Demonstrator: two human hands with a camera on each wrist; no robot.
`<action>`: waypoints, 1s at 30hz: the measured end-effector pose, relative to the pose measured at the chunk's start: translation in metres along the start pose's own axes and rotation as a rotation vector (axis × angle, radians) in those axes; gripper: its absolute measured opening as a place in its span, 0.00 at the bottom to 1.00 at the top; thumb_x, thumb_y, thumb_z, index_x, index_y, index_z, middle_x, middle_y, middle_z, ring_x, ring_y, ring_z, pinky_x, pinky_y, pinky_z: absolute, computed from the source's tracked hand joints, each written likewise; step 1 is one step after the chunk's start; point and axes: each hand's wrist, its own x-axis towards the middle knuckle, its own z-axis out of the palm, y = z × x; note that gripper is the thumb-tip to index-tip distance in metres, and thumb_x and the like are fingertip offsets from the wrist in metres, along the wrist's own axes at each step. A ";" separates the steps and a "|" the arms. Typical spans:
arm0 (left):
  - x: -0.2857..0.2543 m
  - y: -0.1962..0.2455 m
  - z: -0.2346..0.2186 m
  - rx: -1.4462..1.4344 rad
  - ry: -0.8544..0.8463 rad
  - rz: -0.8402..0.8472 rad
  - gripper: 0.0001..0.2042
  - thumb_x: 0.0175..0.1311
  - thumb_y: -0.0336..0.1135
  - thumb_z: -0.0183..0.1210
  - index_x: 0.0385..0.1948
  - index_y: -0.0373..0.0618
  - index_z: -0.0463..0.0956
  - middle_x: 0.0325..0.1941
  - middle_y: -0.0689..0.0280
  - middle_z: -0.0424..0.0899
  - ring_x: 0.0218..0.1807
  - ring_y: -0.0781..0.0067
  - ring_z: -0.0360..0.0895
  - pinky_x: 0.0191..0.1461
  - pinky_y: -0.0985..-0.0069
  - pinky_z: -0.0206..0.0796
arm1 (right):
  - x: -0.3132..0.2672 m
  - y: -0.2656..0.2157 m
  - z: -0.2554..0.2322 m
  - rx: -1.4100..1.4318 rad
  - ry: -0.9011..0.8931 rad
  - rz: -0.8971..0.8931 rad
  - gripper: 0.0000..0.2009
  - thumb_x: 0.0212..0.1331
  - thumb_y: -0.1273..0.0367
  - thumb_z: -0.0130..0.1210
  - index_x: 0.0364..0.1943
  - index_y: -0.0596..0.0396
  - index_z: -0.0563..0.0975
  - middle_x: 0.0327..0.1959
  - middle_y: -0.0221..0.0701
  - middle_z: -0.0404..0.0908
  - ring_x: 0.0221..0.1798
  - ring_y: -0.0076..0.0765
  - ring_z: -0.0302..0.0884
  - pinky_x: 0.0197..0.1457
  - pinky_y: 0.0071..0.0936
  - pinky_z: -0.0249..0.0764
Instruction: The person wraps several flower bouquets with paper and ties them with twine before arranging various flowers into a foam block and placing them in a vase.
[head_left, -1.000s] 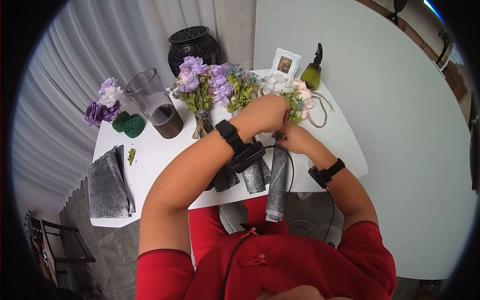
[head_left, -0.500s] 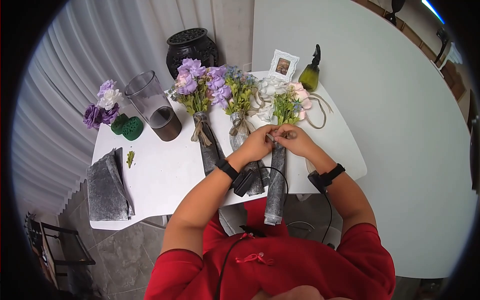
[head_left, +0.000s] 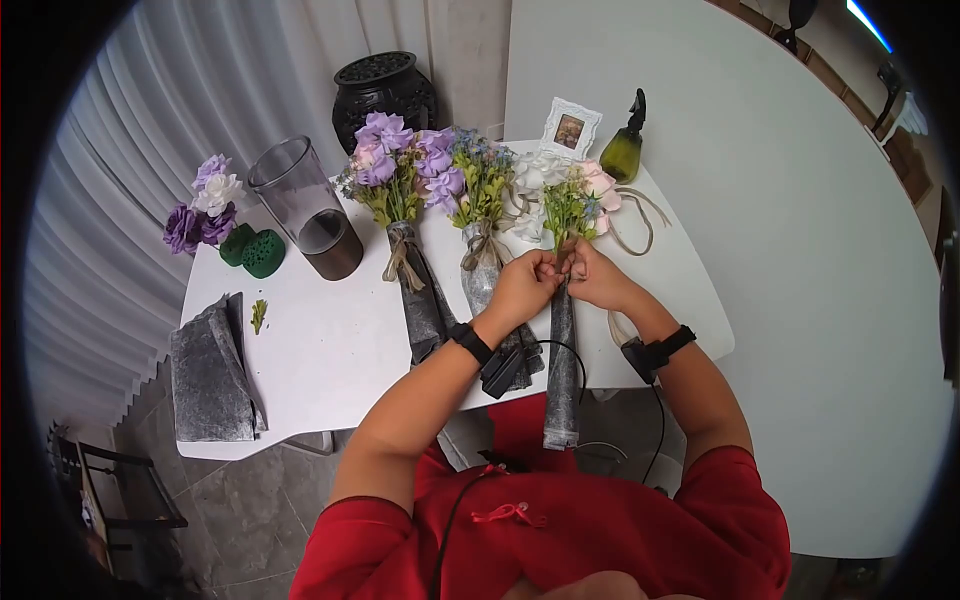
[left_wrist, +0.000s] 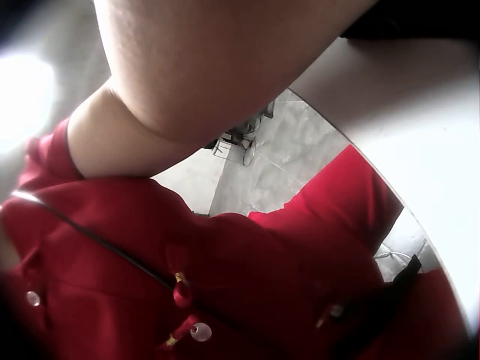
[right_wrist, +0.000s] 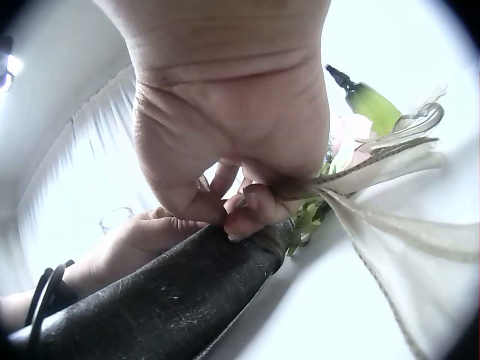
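Observation:
A bouquet wrapped in grey paper (head_left: 562, 365) lies before me, its lower end past the table's front edge; green sprigs (head_left: 570, 210) stick out at its top. At its neck, my left hand (head_left: 525, 285) has its fingertips curled inward, pinching the ribbon there. My right hand (head_left: 598, 278) meets it from the other side, thumb and fingers bent together on the ribbon. In the right wrist view the beige ribbon (right_wrist: 390, 172) trails from that hand (right_wrist: 232, 127). The left wrist view shows only forearm, red clothes and table edge.
Two tied bouquets, one with purple flowers (head_left: 385, 150), lie to the left. Farther left are a glass vase (head_left: 290, 185), green foam (head_left: 264, 254), loose flowers (head_left: 205, 205) and grey paper sheets (head_left: 212, 370). A picture frame (head_left: 572, 128) and green spray bottle (head_left: 622, 150) stand behind.
My left hand has come down from above the bouquet to its neck, beside the right hand. Both hands have since shifted slightly up the neck, and the wrapped bouquet has turned a little.

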 end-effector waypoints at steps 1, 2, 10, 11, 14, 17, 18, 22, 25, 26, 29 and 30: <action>-0.003 0.008 0.000 0.133 0.008 0.048 0.08 0.57 0.24 0.62 0.37 0.37 0.77 0.31 0.67 0.79 0.33 0.77 0.77 0.37 0.78 0.71 | -0.001 0.001 0.001 0.023 0.022 -0.025 0.22 0.48 0.82 0.56 0.47 0.54 0.62 0.39 0.30 0.69 0.40 0.24 0.71 0.41 0.20 0.70; -0.003 0.008 0.000 0.133 0.007 0.048 0.08 0.57 0.24 0.62 0.37 0.37 0.77 0.31 0.67 0.79 0.33 0.77 0.77 0.37 0.78 0.71 | -0.002 0.001 0.000 0.045 0.045 -0.052 0.23 0.47 0.83 0.56 0.47 0.54 0.62 0.39 0.30 0.68 0.39 0.24 0.70 0.41 0.20 0.70; 0.007 0.007 0.010 0.100 -0.098 0.363 0.04 0.62 0.28 0.59 0.34 0.39 0.78 0.32 0.66 0.81 0.32 0.76 0.75 0.40 0.79 0.67 | 0.000 0.012 -0.014 -0.202 -0.080 -0.139 0.21 0.47 0.83 0.55 0.45 0.55 0.63 0.37 0.30 0.70 0.39 0.24 0.69 0.43 0.21 0.70; 0.010 0.004 0.011 -0.009 -0.158 0.134 0.04 0.64 0.29 0.57 0.34 0.39 0.78 0.31 0.67 0.82 0.32 0.79 0.75 0.40 0.79 0.67 | -0.003 0.002 -0.014 -0.336 -0.052 0.003 0.22 0.47 0.83 0.56 0.46 0.55 0.64 0.39 0.31 0.71 0.42 0.26 0.70 0.46 0.22 0.70; 0.016 0.003 0.010 -0.045 -0.248 0.038 0.05 0.67 0.30 0.55 0.34 0.39 0.77 0.29 0.69 0.83 0.31 0.82 0.74 0.37 0.80 0.66 | -0.012 -0.011 -0.020 -0.279 -0.120 -0.037 0.24 0.46 0.83 0.54 0.51 0.56 0.66 0.46 0.34 0.71 0.50 0.30 0.71 0.51 0.23 0.69; 0.019 0.012 0.011 0.078 -0.258 -0.010 0.07 0.66 0.32 0.56 0.33 0.38 0.78 0.25 0.68 0.82 0.27 0.80 0.74 0.34 0.78 0.66 | -0.025 -0.039 -0.024 -0.342 -0.089 0.015 0.29 0.49 0.84 0.50 0.59 0.54 0.64 0.52 0.37 0.71 0.55 0.34 0.71 0.56 0.26 0.69; 0.019 0.015 0.011 0.077 -0.261 -0.008 0.07 0.66 0.32 0.56 0.33 0.38 0.78 0.25 0.68 0.82 0.27 0.80 0.74 0.34 0.78 0.66 | -0.028 -0.048 -0.025 -0.343 -0.086 0.016 0.29 0.49 0.84 0.50 0.59 0.54 0.64 0.52 0.37 0.71 0.55 0.34 0.71 0.56 0.26 0.69; 0.021 0.020 0.014 0.305 -0.211 0.010 0.10 0.60 0.36 0.57 0.27 0.38 0.80 0.22 0.54 0.81 0.27 0.56 0.79 0.36 0.65 0.70 | -0.039 -0.088 -0.023 -0.524 0.035 -0.043 0.30 0.51 0.86 0.45 0.63 0.50 0.64 0.52 0.41 0.71 0.56 0.42 0.72 0.59 0.32 0.69; 0.022 0.018 0.018 0.411 -0.181 0.061 0.10 0.56 0.36 0.57 0.27 0.38 0.81 0.24 0.51 0.81 0.29 0.49 0.79 0.38 0.61 0.70 | -0.039 -0.107 -0.019 -0.635 0.007 -0.133 0.30 0.51 0.85 0.46 0.61 0.50 0.66 0.52 0.40 0.72 0.54 0.44 0.73 0.57 0.34 0.70; 0.022 0.016 0.019 0.458 -0.169 0.107 0.10 0.54 0.36 0.57 0.27 0.38 0.81 0.25 0.50 0.82 0.30 0.47 0.79 0.40 0.59 0.70 | -0.036 -0.110 -0.019 -0.690 -0.011 -0.186 0.28 0.51 0.85 0.47 0.60 0.51 0.68 0.51 0.39 0.73 0.52 0.44 0.75 0.55 0.34 0.72; 0.023 0.012 0.021 0.549 -0.208 0.300 0.10 0.56 0.35 0.56 0.27 0.36 0.80 0.22 0.54 0.81 0.26 0.55 0.79 0.34 0.64 0.68 | -0.011 -0.109 -0.015 -0.784 -0.096 -0.140 0.27 0.49 0.84 0.48 0.57 0.49 0.71 0.46 0.34 0.75 0.40 0.43 0.77 0.43 0.33 0.73; 0.023 0.012 0.022 0.550 -0.215 0.304 0.10 0.56 0.35 0.56 0.27 0.36 0.80 0.22 0.54 0.81 0.26 0.55 0.79 0.34 0.64 0.68 | 0.001 -0.109 -0.016 -0.782 -0.089 -0.138 0.27 0.49 0.84 0.48 0.57 0.49 0.71 0.46 0.34 0.75 0.40 0.43 0.77 0.43 0.33 0.73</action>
